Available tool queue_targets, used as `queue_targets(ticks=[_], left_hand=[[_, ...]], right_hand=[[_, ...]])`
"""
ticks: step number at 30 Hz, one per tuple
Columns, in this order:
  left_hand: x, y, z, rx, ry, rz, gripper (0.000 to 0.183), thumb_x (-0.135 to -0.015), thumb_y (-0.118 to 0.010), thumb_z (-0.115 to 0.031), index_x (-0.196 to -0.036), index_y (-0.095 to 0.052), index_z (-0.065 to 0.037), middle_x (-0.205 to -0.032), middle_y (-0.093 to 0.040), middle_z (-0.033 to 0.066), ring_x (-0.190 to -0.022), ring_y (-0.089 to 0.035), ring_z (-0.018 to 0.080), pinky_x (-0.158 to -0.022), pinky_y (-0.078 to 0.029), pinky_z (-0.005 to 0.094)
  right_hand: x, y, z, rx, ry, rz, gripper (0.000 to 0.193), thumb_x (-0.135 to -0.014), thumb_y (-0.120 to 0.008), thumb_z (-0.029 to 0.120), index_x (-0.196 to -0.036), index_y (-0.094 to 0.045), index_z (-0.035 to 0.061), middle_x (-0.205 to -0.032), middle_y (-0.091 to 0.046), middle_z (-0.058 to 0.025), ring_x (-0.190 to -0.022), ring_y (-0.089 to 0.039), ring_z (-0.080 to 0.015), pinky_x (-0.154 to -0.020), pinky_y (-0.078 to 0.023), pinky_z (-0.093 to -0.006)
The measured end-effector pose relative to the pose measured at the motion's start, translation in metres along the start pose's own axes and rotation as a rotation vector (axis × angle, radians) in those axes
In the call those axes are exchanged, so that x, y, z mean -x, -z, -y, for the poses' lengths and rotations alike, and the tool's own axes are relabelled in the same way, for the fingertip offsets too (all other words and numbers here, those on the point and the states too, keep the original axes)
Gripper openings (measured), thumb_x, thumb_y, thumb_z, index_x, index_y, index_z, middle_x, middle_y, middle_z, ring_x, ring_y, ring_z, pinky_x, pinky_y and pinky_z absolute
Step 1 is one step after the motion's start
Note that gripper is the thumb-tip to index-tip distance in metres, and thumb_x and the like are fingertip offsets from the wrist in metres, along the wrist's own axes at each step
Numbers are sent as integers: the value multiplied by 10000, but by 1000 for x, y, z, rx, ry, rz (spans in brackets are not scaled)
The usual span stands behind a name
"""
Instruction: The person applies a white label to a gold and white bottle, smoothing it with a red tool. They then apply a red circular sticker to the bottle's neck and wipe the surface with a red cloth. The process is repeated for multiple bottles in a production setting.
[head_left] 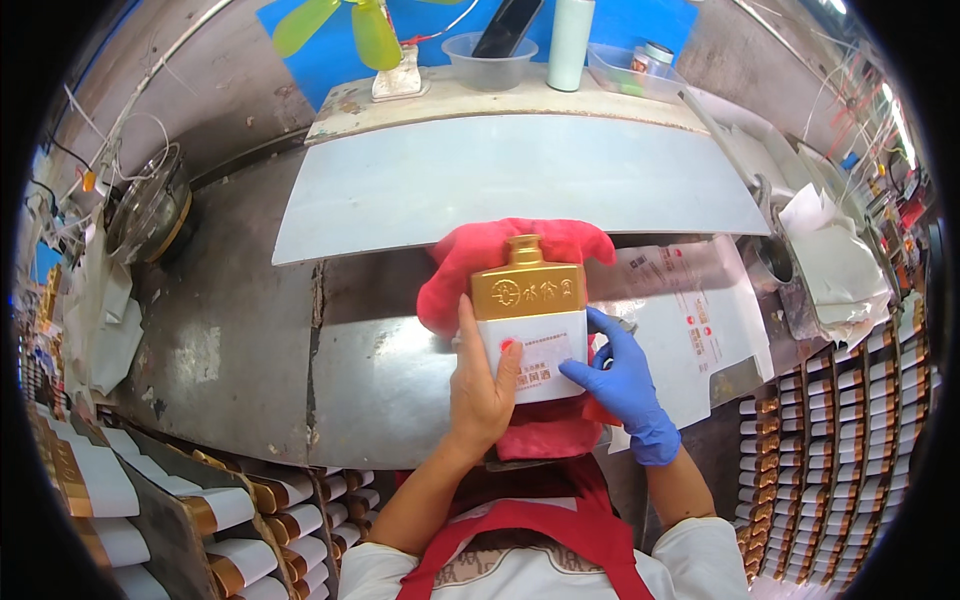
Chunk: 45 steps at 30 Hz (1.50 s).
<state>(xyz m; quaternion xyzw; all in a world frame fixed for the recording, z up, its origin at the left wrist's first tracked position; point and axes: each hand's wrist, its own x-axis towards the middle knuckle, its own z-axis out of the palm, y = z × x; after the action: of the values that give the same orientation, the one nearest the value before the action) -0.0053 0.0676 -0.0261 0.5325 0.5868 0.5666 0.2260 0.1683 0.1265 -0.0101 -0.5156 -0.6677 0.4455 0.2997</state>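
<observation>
Across the view, a big grey bench (230,360) was spread. Along its far side, a long pale board (520,170) was set. Past its near left and near right corners, rows of stacked bottles (850,440) were kept. By the middle of its near edge, a soft red cloth (450,285) was laid, with a printed white sheet (725,320) to the right. Over the cloth, one gold and white bottle (525,295) was held up, its neck toward the far edge. Its left side was gripped by the bare left hand (483,385), thumb on the white front. Its right side was gripped by the right hand (625,385), covered by a blue glove.
</observation>
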Motion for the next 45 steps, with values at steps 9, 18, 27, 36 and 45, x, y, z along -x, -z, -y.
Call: queue_targets(ticks=[9, 18, 27, 36, 45], left_hand=[[-3, 4, 9, 23, 39, 53, 674, -963, -490, -239, -1447, -116, 46, -1202, -534, 271, -991, -607, 334, -837, -472, 356], [-6, 0, 5, -24, 95, 60, 685, -969, -478, -257, -1455, -95, 35, -1292, -476, 253, -1087, -560, 291, -913, -433, 337], [16, 17, 23, 378, 296, 54, 614, -1003, -332, -282, -1479, -78, 11, -1426, -343, 164, -1242, -429, 207, -1029, -333, 312], [17, 20, 8, 927, 368, 115, 665, -872, -362, -74, -1465, -89, 51, -1482, -280, 168, -1333, -348, 249, -1098, -273, 377], [18, 17, 13, 981, 313, 155, 788, -841, -504, 56, -1482, -49, 4, -1472, -296, 137, -1294, -386, 208, -1058, -327, 334]], right_hand=[[5, -10, 3, -128, 33, -30, 741, -700, -805, 248, -1314, -468, 6, -787, -541, -11, -587, -446, -53, -548, -415, -216], [4, -11, -5, -184, 5, -28, 717, -705, -791, 227, -1311, -473, 14, -806, -541, -14, -589, -445, -43, -533, -403, -206], [2, 1, -23, -492, -69, -18, 554, -824, -689, 151, -1324, -478, 39, -942, -585, -28, -629, -443, -29, -588, -410, -184], [11, -9, -22, -466, -140, -63, 501, -829, -685, 140, -1288, -515, 35, -908, -587, 0, -623, -437, -32, -596, -400, -185], [7, -14, 0, -208, -51, -80, 673, -692, -793, 149, -1287, -509, 12, -1034, -611, -30, -608, -402, -40, -575, -401, -195]])
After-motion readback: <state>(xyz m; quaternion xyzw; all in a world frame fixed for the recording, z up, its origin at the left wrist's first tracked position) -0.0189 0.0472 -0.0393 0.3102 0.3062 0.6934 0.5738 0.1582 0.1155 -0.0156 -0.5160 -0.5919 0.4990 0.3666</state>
